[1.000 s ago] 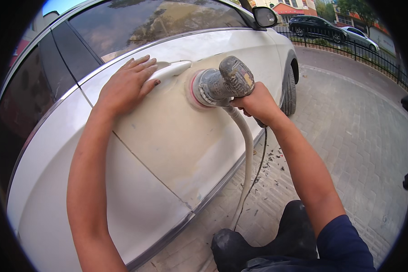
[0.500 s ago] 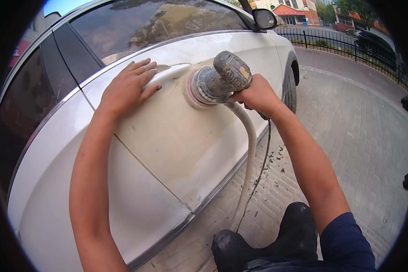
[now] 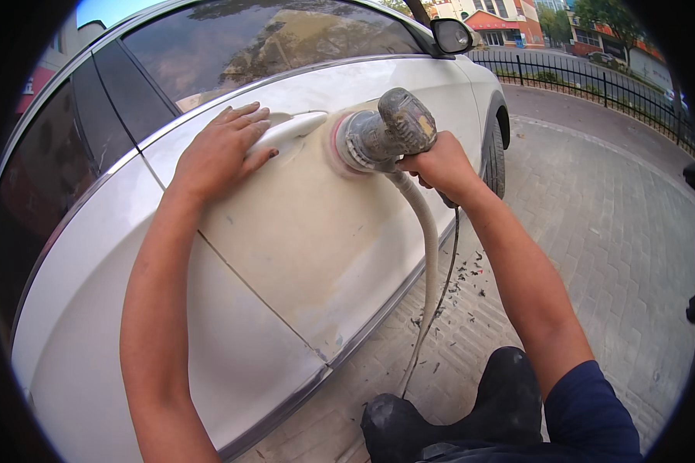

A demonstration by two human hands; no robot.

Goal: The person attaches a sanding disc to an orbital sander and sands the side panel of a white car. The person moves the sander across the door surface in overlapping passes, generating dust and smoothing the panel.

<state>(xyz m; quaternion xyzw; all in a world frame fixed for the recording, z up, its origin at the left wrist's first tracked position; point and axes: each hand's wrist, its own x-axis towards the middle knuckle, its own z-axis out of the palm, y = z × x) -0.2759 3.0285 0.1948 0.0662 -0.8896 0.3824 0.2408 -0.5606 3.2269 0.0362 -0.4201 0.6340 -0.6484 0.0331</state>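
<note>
My right hand [image 3: 442, 168] grips the handle of a dusty grey power sander [image 3: 384, 133]. Its round pad presses against the beige filler patch [image 3: 286, 224] on the front door of a white car [image 3: 232, 328]. A pale hose [image 3: 425, 224] and a thin dark cord hang down from the tool. Flat on the door, fingers stretched, lies my left hand [image 3: 222, 154], close to the white door handle [image 3: 307, 122]. The sander's body hides part of the far filler edge.
Dark debris bits [image 3: 467, 278] lie on the paving [image 3: 594, 255] below the door. The side mirror [image 3: 451, 35] juts out at the top. A black metal fence [image 3: 571, 81] runs along the far right, and a front wheel [image 3: 493, 154] stands beyond my right hand.
The sander and my right hand have shifted slightly to the right across the door. The hose has swung a little to the right; my left hand stays on nearly the same spot.
</note>
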